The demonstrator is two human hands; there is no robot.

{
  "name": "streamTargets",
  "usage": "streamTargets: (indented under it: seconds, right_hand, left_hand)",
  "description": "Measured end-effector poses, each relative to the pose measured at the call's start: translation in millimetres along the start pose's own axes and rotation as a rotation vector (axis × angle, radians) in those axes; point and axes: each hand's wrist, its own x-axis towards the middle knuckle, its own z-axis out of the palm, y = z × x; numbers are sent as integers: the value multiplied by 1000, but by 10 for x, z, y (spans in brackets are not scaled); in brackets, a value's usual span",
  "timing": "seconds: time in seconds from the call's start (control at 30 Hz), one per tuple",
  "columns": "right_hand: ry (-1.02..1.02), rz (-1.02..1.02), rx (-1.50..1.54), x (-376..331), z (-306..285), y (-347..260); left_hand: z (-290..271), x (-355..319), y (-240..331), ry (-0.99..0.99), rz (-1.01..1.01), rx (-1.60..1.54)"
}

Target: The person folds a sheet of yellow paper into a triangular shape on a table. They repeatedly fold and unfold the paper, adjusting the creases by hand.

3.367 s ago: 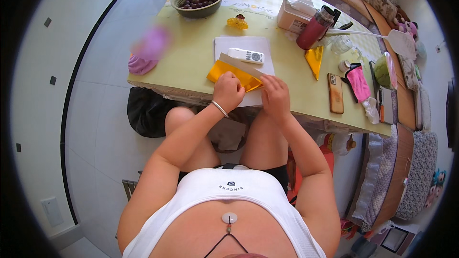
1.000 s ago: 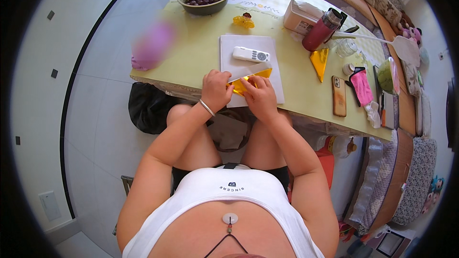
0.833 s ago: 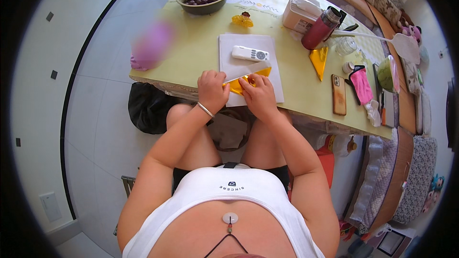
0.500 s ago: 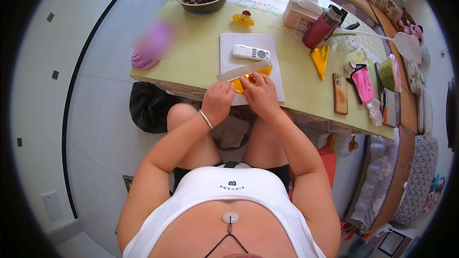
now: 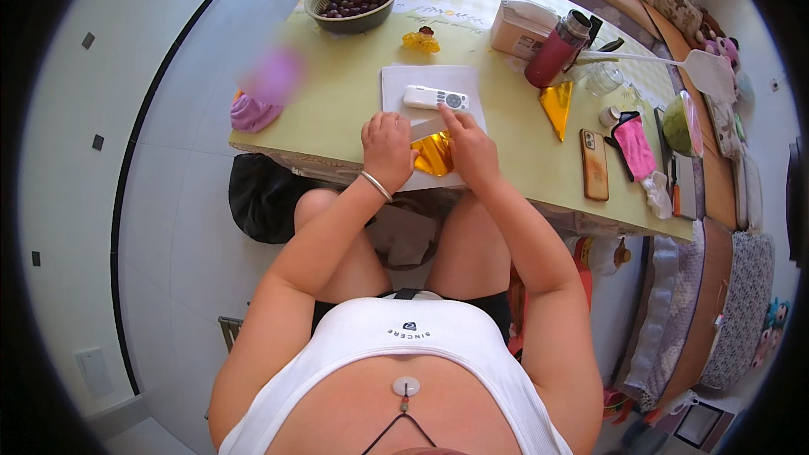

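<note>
A pale, flat, ruler-like strip [image 5: 427, 129] lies slanted across the upper part of a shiny gold foil sheet [image 5: 434, 154], both over white paper [image 5: 393, 91]. My left hand [image 5: 388, 147] is closed over the strip's left end, thumb at the foil's left edge. At the strip's right end, my right hand [image 5: 474, 152] holds it with the index finger reaching forward and the thumb tucked low. The hands cover both ends of the strip and the sides of the foil. A white remote control [image 5: 436, 98] lies on the paper just beyond my fingers.
To the right are a folded gold foil triangle [image 5: 556, 109], a phone [image 5: 593, 165], a maroon thermos [image 5: 554, 55] and a tissue box [image 5: 516, 27]. Far left stands a basket of dark round fruit [image 5: 337, 25]. A yellow hair claw [image 5: 421, 40] lies beyond the paper.
The strip and foil have come closer to my body, and more gold shows below the strip. My left hand has moved forward to the strip's left end; my right hand has moved onto its right end.
</note>
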Motion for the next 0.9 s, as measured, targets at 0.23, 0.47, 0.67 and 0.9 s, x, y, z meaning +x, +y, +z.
streamTargets:
  seconds: [0.23, 0.47, 0.67, 0.9]
  right_hand:
    - [115, -459, -349, 212, -44, 162]
    - [-215, -413, -276, 16, -51, 424]
    - [-300, -288, -196, -156, -106, 678]
    - [-265, -311, 44, -362, -329, 698]
  left_hand:
    - [50, 27, 45, -238, 91, 7]
    - [235, -245, 152, -140, 205, 1]
    - [34, -633, 45, -143, 190, 66]
    - [-163, -680, -85, -115, 169, -17]
